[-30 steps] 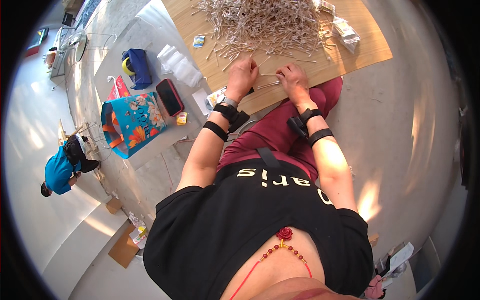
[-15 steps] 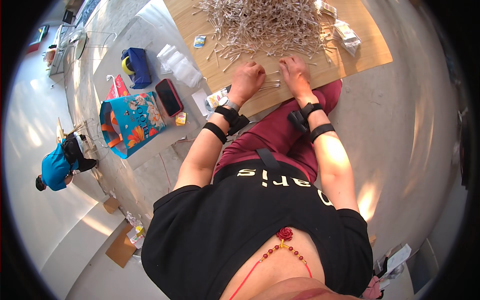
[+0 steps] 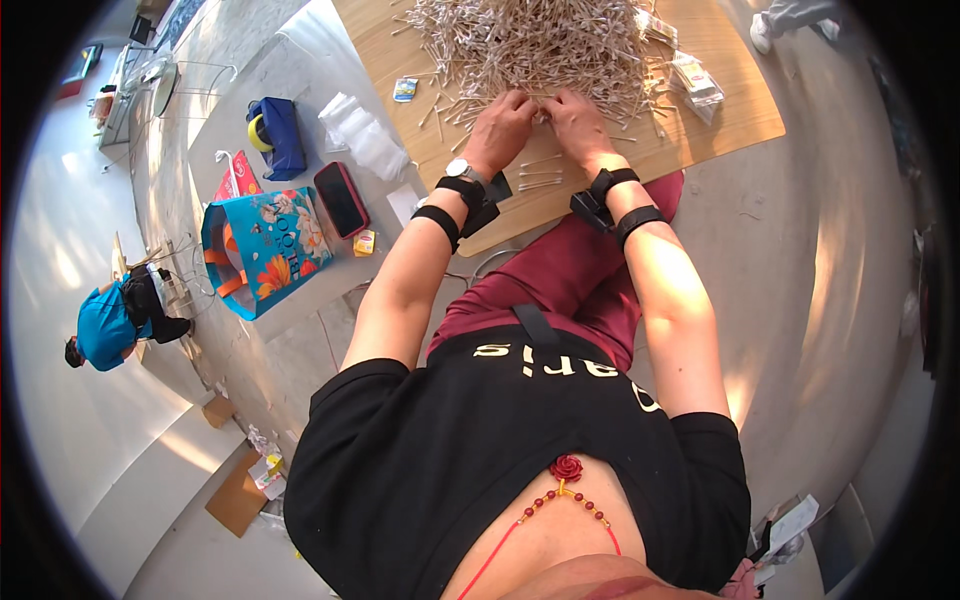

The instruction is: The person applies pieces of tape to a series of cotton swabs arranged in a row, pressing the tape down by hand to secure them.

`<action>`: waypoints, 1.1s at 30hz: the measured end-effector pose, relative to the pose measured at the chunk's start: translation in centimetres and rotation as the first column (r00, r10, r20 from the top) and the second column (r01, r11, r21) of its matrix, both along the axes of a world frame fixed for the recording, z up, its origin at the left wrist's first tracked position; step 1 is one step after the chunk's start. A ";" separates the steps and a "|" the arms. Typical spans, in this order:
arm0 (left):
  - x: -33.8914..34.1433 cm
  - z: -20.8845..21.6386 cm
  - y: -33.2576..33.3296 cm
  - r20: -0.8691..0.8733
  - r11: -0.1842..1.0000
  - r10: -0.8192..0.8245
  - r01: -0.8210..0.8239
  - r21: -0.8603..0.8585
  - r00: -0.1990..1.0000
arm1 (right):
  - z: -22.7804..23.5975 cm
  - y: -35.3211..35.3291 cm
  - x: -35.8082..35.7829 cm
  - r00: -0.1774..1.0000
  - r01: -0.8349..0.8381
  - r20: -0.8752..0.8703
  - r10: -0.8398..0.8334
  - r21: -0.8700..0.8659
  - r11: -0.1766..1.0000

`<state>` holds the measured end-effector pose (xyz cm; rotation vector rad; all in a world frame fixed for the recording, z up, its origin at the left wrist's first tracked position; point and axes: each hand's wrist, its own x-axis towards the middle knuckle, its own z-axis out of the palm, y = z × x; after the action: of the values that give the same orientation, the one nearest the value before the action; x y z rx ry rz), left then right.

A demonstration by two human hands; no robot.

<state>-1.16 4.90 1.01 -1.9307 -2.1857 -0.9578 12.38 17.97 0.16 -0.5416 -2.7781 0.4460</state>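
Note:
A large heap of cotton swabs [image 3: 540, 45] covers the far part of the wooden table [image 3: 735, 110]. At the heap's near edge, my left hand [image 3: 502, 130] has its fingers curled and pinched on cotton swabs. Close beside it on the right, my right hand [image 3: 578, 125] also pinches at swabs, with its fingertips partly hidden among them. A small gap separates the two hands. Nearer to me, a short row of several loose swabs [image 3: 541, 180] lies on the wood, apart from the heap.
Packs of swabs [image 3: 697, 85] lie right of the heap, a small blue packet [image 3: 404, 90] left. Beside the table are clear plastic bags [image 3: 362, 135], a phone [image 3: 341, 200], a blue tape dispenser [image 3: 277, 138] and a floral bag [image 3: 268, 245]. Another person [image 3: 110, 320] is far left.
Both hands have moved away from me, from the loose swabs near the table edge to the heap. A person's feet have come into view at the top right.

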 end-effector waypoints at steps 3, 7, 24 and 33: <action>0.2 0.7 -1.4 0.276 0.984 0.130 -0.158 0.083 0.952 | 0.6 0.3 0.0 0.996 -0.092 0.019 0.091 0.046 0.995; 0.1 1.0 -3.6 0.545 0.912 0.299 -0.403 0.078 0.783 | 1.8 0.7 -0.6 0.965 -0.231 0.161 0.208 0.146 0.962; 1.6 0.2 -7.6 0.986 0.942 0.070 -0.336 -0.015 0.152 | 2.5 0.4 -0.3 0.985 -0.141 -0.115 0.125 -0.148 0.979; 4.1 -0.8 -5.3 0.508 0.959 0.273 -0.275 -0.072 0.817 | -0.3 -0.5 4.0 0.896 0.025 -0.190 -0.401 -0.881 0.473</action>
<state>2.91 -0.38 0.20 -1.3981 -2.6272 -1.5585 16.41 17.44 -0.11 -0.8782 -1.8698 1.7250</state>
